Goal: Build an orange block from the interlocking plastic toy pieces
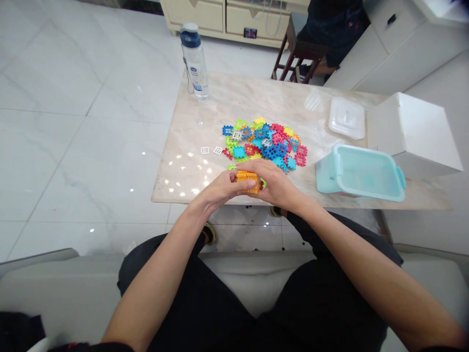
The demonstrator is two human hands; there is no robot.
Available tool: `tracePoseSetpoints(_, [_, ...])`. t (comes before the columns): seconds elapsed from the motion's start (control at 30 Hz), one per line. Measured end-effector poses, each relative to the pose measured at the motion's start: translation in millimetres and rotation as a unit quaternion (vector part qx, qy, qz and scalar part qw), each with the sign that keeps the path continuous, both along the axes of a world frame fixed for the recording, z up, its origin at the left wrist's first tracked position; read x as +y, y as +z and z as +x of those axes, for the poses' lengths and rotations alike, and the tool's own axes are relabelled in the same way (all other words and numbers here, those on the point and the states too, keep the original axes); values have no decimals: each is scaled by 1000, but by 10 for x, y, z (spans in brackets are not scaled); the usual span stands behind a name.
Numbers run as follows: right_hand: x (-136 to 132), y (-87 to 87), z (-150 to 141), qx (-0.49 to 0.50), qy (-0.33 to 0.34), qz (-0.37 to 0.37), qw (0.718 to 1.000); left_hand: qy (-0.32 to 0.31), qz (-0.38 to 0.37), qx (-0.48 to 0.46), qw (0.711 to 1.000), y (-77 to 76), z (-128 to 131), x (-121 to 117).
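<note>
Head view: your left hand [222,187] and right hand [274,180] both grip the orange block [247,188] by the worktop's [185,127] near edge, left thumb across it; fingers cover too much to tell its long axis. The pile [271,150] lies just beyond, right hand nearer and hiding part of its near side. Tub [326,177] is off right, lid [346,117] and box [421,132] past it, bottle [197,68] far left, nothing tall between block and pile.
</note>
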State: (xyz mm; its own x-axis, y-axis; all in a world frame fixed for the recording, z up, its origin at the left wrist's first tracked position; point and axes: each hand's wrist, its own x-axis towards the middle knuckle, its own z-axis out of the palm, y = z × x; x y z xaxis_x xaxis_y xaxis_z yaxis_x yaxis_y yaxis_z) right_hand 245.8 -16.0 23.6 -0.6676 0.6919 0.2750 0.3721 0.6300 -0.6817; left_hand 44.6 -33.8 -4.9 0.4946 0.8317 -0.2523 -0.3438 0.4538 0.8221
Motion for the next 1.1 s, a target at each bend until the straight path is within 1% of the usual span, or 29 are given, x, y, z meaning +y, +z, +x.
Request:
tracePoseSetpoints(0.2, [-11,-5,2,5,-20,-5,1000,9,-16,-9,1000,-2,-2,1])
tracePoseSetpoints(0.37, [23,11,21,8,-23,-19,1000,2,-23,-4,1000,-52,-41,3])
tracePoseSetpoints(0.47, [35,0,30,1,-22,-22,1000,-8,-11,-4,1000,-69,-49,-2])
tracePoseSetpoints(0.6, [28,-22,23,11,-18,-17,1000,-11,19,-4,1000,-53,-35,-9])
tracePoseSetpoints(0.77, [5,2,2,13,-18,-28,999,-11,16,-10,1000,-35,-33,-9])
tracePoseSetpoints(0.9, [-7,-3,-4,21,-12,-11,1000,-3,4,-10,1000,-32,-41,-12])
tracePoseSetpoints(1.1, [6,-104,-10,48,-13,38,998,-4,15,3,1000,-26,-20,-23])
